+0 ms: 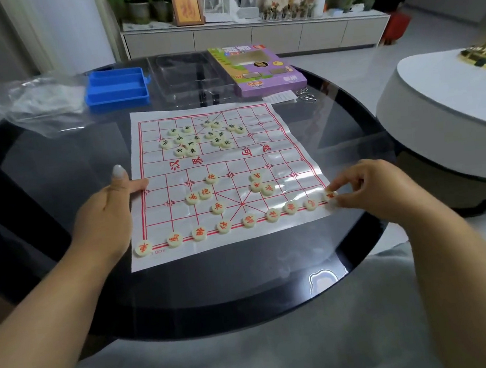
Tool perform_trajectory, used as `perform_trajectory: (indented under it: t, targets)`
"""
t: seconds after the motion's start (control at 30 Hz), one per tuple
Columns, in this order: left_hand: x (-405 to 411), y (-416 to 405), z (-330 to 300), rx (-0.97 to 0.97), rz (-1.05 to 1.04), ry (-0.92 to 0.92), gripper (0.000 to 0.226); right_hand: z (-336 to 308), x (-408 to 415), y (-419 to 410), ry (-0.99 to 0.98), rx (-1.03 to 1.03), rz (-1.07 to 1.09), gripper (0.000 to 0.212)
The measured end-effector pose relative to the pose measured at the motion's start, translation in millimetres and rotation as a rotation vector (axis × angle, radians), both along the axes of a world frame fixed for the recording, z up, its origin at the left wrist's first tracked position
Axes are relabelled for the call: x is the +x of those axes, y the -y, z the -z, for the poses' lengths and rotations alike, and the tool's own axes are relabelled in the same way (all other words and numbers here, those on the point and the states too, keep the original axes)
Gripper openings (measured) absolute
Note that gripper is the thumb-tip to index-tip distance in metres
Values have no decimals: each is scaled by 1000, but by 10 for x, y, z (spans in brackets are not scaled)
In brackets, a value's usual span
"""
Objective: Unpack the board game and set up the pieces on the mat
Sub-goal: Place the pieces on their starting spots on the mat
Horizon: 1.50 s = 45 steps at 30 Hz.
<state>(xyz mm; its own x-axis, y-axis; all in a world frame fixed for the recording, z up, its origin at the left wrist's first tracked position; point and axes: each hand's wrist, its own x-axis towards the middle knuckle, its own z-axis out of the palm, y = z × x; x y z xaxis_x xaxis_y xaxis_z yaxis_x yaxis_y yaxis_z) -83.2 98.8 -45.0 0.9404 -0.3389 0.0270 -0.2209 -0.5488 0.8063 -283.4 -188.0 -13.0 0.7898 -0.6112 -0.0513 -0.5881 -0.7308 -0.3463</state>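
Mat [270, 113]: white sheet with a red grid, centre of the frame, lying flat on the tabletop [57, 178]. Its near edge stops short of the tabletop's round rim, with bare dark glass between them; bare glass also runs along both its sides.

Left hand [105, 215]: left of centre. My grip here is slack, fingers straight, fingertips pressing the mat's left edge, thumb raised.

Right hand [367, 189]: right of centre, at the mat's near right corner. My grip pinches the corner piece [330, 195], a cream disc with a red character, resting on the mat.

Near row [225, 226]: cream discs with red characters, spaced along the mat's nearest grid line from lower left to the pinched piece.

Loose red pieces [207, 191]: seven, scattered on the near half of the mat, above that row.

Dark-lettered pieces [198, 137]: a loose cluster on the far half, several touching.

Blue tray [117, 89]: upper left, beyond the mat, well apart from it.

Clear plastic insert [190, 76]: just right of the tray.

Purple game box [257, 69]: upper centre right, near the mat's far right corner, a white slip and small metal items beside it.

Clear plastic bag [40, 99]: upper left, partly overhanging the tabletop's edge.

Room: a second round white table [441, 99] at right, apart from the tabletop; a long low cabinet [251, 37] with plants and a framed picture across the top; pale floor between.
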Motion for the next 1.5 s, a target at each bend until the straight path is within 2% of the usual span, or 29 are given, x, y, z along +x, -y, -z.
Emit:
perform_trajectory:
  t: [0.23,0.47,0.73,1.03,1.1,1.23,1.5]
  targets:
    - [-32,3,-28,-15,-19,-29,75,17,7,-8,-15,-10,-5,21]
    - [-39,11,-48,-15,-6,-18,82,-82,178,-163,153,-52,-7,19]
    - [-5,-15,-14,-17,12,-2,81,23,600,-454,76,-40,-27,31]
    - [8,-27,-10,-11,18,4,80,129,718,-490,26,-77,-49,23]
    - [4,-22,-13,-16,19,5,79,73,681,-386,76,-88,-38,19]
    - [9,-21,-4,-13,24,11,78,-72,589,44,235,-50,127,20]
    - [23,-10,6,-7,22,3,79,99,709,288,85,-66,149,17]
